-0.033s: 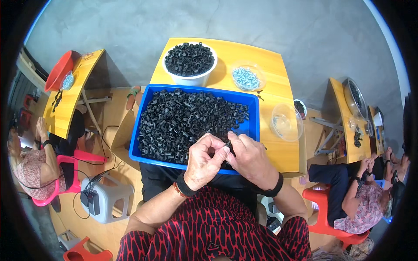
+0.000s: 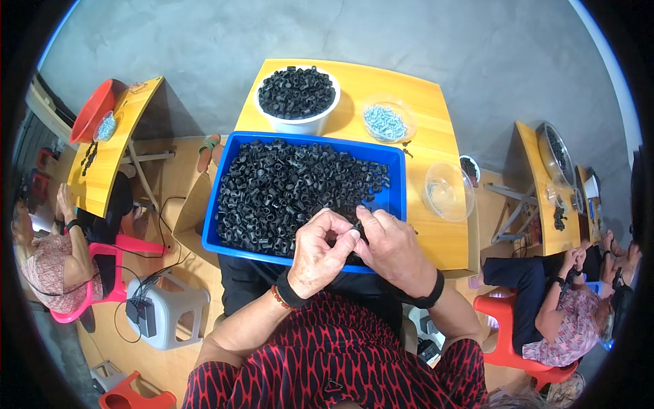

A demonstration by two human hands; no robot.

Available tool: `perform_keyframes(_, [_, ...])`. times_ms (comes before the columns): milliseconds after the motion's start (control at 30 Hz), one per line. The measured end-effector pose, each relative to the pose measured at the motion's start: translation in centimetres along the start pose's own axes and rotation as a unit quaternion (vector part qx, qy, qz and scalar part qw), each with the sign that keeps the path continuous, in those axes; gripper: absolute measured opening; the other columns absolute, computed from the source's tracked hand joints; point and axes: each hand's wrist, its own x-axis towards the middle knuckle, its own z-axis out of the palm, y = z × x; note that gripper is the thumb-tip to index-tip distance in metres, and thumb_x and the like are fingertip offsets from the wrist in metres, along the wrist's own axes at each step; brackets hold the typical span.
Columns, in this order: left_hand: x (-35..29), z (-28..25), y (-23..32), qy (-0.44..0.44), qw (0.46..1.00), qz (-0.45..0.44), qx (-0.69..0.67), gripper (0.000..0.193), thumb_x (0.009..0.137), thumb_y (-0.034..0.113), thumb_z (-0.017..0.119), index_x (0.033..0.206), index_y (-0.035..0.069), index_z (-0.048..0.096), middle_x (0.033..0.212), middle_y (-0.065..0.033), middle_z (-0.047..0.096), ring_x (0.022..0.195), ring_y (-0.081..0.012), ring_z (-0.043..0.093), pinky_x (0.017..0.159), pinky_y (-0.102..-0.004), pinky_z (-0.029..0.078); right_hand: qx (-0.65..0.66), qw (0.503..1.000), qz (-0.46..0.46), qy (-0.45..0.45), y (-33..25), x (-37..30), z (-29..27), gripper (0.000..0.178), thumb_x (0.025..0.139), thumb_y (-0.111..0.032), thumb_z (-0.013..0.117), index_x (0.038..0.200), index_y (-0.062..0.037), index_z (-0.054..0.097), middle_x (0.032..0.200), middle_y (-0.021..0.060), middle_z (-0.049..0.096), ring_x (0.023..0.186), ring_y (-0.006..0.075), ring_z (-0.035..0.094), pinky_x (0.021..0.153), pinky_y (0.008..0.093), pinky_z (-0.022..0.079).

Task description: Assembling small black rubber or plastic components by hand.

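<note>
Over the near edge of a blue tray (image 2: 400, 178), my left hand (image 2: 320, 247) and my right hand (image 2: 392, 245) meet with thumbs and fingers closed. Between the fingertips shows a bit of a small black plastic part (image 2: 359, 230), mostly hidden by the fingers. I cannot tell how much of it each hand grips. The tray holds a heap of small black tubular plastic parts (image 2: 293, 187), spread thinner toward its right end. Both wrists wear black bands.
On the yellow table (image 2: 429, 129) stand a white bucket (image 2: 300, 126) of black parts, a clear bowl of pale blue screws (image 2: 385, 124) and a clear bowl (image 2: 449, 194) with few screws. Co-workers sit at tables left and right. A grey stool (image 2: 167, 313) with cables stands left.
</note>
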Motion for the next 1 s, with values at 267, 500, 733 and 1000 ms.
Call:
perform_keyframes(267, [-0.1,0.1,0.6,-0.002,0.998,-0.036,-0.052,0.003,0.09,-0.002,0.065,0.091,0.0,0.062,0.091,-0.0023,0.062,0.079,-0.0066,0.058,0.07,-0.0227,0.05,0.073,0.996,0.013,-0.042,0.2,0.1,-0.7,0.05,0.08,-0.014,0.073,0.123,0.0056,0.056,0.095,0.0179,0.061,0.085,0.0339,0.066,0.073,0.0405,0.054])
perform_keyframes(500, [-0.2,0.2,0.0,0.002,0.997,-0.048,-0.052,0.003,0.089,-0.001,0.064,0.09,0.001,0.062,0.089,-0.0011,0.063,0.078,-0.0055,0.057,0.07,-0.0221,0.049,0.043,0.998,0.007,-0.039,0.1,-0.1,-0.4,0.05,0.082,-0.017,0.071,0.123,0.0067,0.056,0.097,0.0189,0.061,0.087,0.034,0.066,0.075,0.0404,0.055])
perform_keyframes(733, [-0.1,0.2,0.2,0.009,1.0,-0.018,0.01,0.004,0.087,0.001,0.066,0.086,0.001,0.062,0.088,-0.0021,0.063,0.079,-0.0067,0.057,0.071,-0.0239,0.049,0.007,0.998,0.014,-0.06,-0.3,-0.2,-0.3,0.05,0.082,-0.018,0.071,0.122,0.0071,0.055,0.096,0.0179,0.062,0.086,0.0328,0.067,0.073,0.0392,0.055])
perform_keyframes(1000, [0.1,0.2,-0.1,0.019,0.999,0.019,0.022,0.005,0.088,0.001,0.066,0.086,0.0,0.062,0.089,-0.0042,0.063,0.079,-0.0088,0.057,0.071,-0.0245,0.048,0.027,0.999,-0.016,-0.002,0.3,-0.5,1.6,0.043,0.08,-0.014,0.071,0.117,0.006,0.058,0.09,0.0159,0.062,0.078,0.0312,0.067,0.066,0.0386,0.055])
